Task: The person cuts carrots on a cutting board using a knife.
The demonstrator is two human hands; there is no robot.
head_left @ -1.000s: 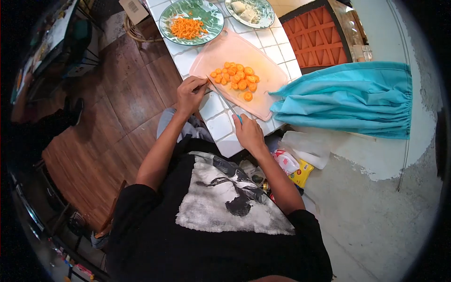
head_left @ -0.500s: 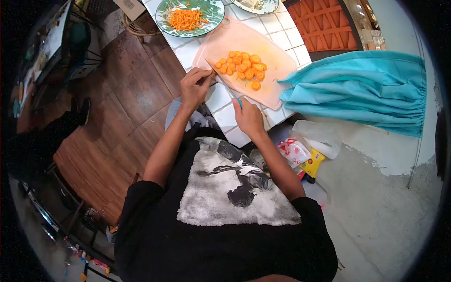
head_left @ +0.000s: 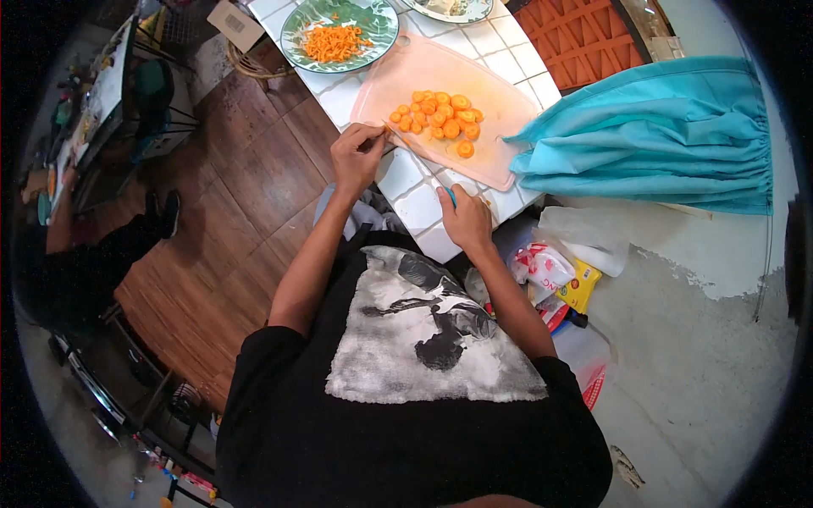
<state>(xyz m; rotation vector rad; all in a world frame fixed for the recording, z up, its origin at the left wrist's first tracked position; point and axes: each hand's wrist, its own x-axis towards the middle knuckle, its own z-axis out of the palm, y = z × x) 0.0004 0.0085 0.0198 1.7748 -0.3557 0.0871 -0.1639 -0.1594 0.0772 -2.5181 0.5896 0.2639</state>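
- Here's the white-tiled counter point(head_left: 417, 207), its near corner aimed at the person; good room for the elbows, provided the cutting stays up off that edge.
- Across it, slantwise, the pink cutting board point(head_left: 457, 72); it ought to be kept from skating on those tiles.
- Mid-board, the heap of carrot slices point(head_left: 444, 116), one lying a little apart on the near side; best kept out of the blade's path.
- Right hand point(head_left: 467, 220), just off the board's near edge, fingers clamped around a knife; firm wrist, short strokes, I'd say.
- Left hand point(head_left: 356, 159) at the board's left edge, thumb and fingertips together; safer tucked well back.
- That knife point(head_left: 450, 196): a little blue handle shows, but the blade blurs along the board's edge; can't tell which way it faces.
- Tiniest, an orange bit point(head_left: 387, 129), apparently pinched by the left, mostly hidden.
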